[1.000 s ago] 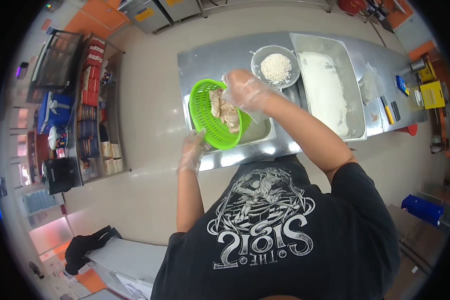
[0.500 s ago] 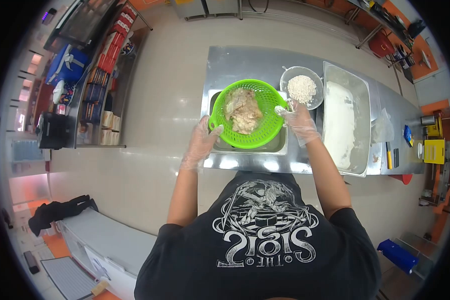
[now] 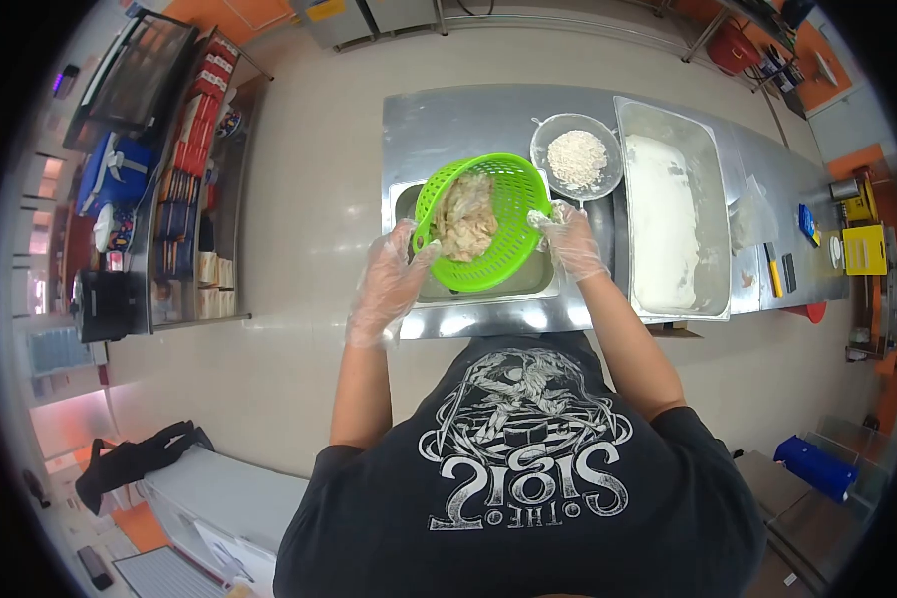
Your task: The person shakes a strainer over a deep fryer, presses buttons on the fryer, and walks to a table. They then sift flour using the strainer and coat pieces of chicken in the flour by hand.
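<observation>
A bright green plastic colander [image 3: 516,204] is held over the sink basin [image 3: 439,297], tilted with its left rim raised. Pale raw meat, which looks like chicken [image 3: 465,221], lies against its left side. My left hand [image 3: 389,274], in a clear plastic glove, grips the colander's left rim. On the right rim, my right hand [image 3: 569,239] is closed on the handle; this glove has white flour on its fingertips. Beyond the right hand stands a round mesh strainer [image 3: 616,164] holding lumpy, off-white flour bits [image 3: 576,159].
Right of the strainer stands a deep metal pan [image 3: 713,199] with white flour [image 3: 660,224]. A clear plastic bag [image 3: 752,217], a yellow-handled tool [image 3: 773,269] and a blue packet [image 3: 808,225] lie farther right on the steel table [image 3: 448,115]. Stocked shelves [image 3: 204,169] stand at the left.
The colander has gone from nearly level to tilted, and the meat has shifted toward its left side. Both hands keep their hold. The camera view has shifted slightly.
</observation>
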Demonstrator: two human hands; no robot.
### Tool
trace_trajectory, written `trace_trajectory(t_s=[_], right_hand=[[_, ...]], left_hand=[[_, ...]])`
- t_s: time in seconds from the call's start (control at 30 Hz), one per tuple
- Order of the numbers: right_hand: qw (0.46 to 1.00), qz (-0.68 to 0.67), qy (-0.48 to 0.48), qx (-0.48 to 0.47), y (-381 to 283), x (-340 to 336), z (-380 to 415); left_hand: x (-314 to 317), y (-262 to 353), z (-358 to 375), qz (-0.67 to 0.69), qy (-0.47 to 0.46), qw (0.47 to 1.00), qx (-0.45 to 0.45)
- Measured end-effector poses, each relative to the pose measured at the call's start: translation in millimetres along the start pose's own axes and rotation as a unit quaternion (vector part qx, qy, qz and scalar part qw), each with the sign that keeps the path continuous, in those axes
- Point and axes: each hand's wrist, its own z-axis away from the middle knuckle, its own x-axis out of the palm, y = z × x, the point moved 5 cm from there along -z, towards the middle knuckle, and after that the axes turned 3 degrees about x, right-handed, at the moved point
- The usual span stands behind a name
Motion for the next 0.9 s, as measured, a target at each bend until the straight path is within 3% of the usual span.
trace_trajectory(t_s=[0.13, 0.23, 0.3, 0.4, 0.43, 0.5, 0.63, 0.73, 0.8, 0.9], right_hand=[[1.0, 0.011, -0.003, -0.003, 5, -4, -3], [0.994, 0.088, 0.017, -0.066, -9, -11, 5], [0.976, 0.145, 0.059, -0.149, -50, -19, 33], [0.952, 0.221, 0.075, -0.199, -43, -21, 38], [0.969, 0.202, 0.034, -0.14, -36, -18, 30], [0.986, 0.155, -0.061, -0.022, -7, -8, 10], [0.989, 0.141, -0.03, -0.042, 11, -19, -7], [0.996, 0.038, -0.07, -0.029, -32, -68, 14], [0.994, 0.053, -0.075, -0.051, -35, -122, 4], [0.99, 0.029, 0.026, -0.136, -70, -219, 32]], left_hand=[[2, 14, -3, -0.035, 0.021, 0.998, 0.047], [-6, 41, 1, -0.186, 0.019, 0.98, 0.069], [-10, 39, 16, -0.087, 0.08, 0.993, 0.024], [-4, 12, 16, 0.074, 0.102, 0.99, -0.057], [-2, -7, 15, 0.123, 0.104, 0.983, -0.093], [0, -54, 10, 0.056, 0.082, 0.983, -0.156], [6, -51, -11, -0.02, 0.055, 0.981, -0.184], [41, 11, -26, 0.079, 0.104, 0.983, -0.133], [75, 61, -45, -0.008, 0.086, 0.99, -0.11], [145, 90, -81, -0.064, -0.014, 0.996, -0.059]])
